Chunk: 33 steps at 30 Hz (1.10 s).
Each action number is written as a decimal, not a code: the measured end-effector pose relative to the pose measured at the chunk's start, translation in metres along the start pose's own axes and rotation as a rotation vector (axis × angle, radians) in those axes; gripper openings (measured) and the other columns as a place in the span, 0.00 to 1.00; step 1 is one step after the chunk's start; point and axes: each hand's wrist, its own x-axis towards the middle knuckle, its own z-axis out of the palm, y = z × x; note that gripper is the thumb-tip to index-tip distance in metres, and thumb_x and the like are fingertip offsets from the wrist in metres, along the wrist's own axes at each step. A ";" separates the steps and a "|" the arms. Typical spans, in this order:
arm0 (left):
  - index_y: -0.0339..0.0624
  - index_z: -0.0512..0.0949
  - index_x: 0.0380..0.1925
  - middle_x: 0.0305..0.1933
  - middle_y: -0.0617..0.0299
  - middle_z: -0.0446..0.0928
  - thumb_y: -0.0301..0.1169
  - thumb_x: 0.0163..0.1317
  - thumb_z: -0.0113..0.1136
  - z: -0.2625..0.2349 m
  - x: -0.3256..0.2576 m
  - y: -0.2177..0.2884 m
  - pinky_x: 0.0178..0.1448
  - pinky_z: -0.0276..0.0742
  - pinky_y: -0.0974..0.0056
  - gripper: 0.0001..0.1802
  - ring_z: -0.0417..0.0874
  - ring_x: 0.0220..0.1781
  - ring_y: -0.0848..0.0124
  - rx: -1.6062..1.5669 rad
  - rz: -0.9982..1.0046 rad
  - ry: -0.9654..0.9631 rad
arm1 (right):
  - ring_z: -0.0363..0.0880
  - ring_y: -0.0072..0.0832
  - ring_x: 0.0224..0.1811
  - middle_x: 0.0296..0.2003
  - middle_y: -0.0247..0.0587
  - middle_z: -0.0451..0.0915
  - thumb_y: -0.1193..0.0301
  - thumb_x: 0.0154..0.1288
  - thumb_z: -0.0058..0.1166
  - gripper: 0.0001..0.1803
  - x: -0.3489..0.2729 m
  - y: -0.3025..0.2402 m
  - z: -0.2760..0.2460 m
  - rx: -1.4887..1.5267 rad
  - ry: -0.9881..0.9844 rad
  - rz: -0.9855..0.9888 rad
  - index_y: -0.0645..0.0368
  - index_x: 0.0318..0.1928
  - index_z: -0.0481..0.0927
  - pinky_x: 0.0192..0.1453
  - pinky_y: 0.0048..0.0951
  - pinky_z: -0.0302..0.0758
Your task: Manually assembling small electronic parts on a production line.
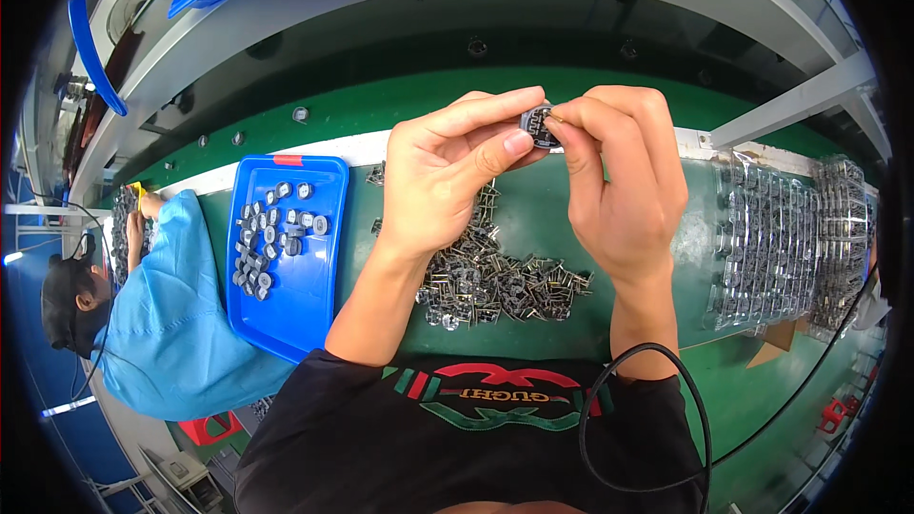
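Note:
A small round dark-grey plastic part (539, 127) with metal contacts on its face is raised over the far side of the bench. My left hand (433, 171) is closed on its rim, with the thumb below and the fingers above. At the part's right side, my right hand (625, 167) is closed, thumb and forefinger bent up against its face. Whatever those fingertips hold is too small to make out. Below my hands lies a heap of loose metal-pronged pieces (505, 286), partly covered by my left wrist.
To the left, a blue tray (276, 326) holds several round grey parts (271, 233). Clear plastic trays of parts (766, 238) are stacked at the right. A metal post (800, 100) and a black cable (700, 400) flank my right arm. A co-worker in blue (181, 324) sits left.

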 end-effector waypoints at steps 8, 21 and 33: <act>0.30 0.78 0.54 0.47 0.54 0.80 0.19 0.64 0.61 0.002 -0.002 0.016 0.54 0.87 0.63 0.18 0.84 0.49 0.66 -0.168 -0.070 0.010 | 0.79 0.29 0.32 0.34 0.42 0.77 0.83 0.57 0.65 0.09 -0.007 -0.012 0.010 0.333 0.145 0.259 0.65 0.38 0.81 0.29 0.25 0.76; 0.30 0.79 0.53 0.43 0.56 0.79 0.18 0.62 0.62 0.006 -0.006 0.016 0.52 0.87 0.66 0.18 0.84 0.45 0.68 0.157 0.034 0.079 | 0.80 0.23 0.29 0.40 0.46 0.77 0.85 0.62 0.60 0.07 -0.017 -0.007 0.021 0.454 0.187 0.316 0.67 0.40 0.79 0.26 0.19 0.78; 0.29 0.79 0.52 0.47 0.49 0.81 0.17 0.58 0.65 -0.009 0.000 0.008 0.49 0.86 0.65 0.20 0.84 0.48 0.66 0.075 0.002 -0.061 | 0.79 0.24 0.27 0.37 0.44 0.79 0.84 0.60 0.62 0.07 -0.006 -0.010 0.005 0.581 0.175 0.394 0.68 0.39 0.80 0.26 0.21 0.75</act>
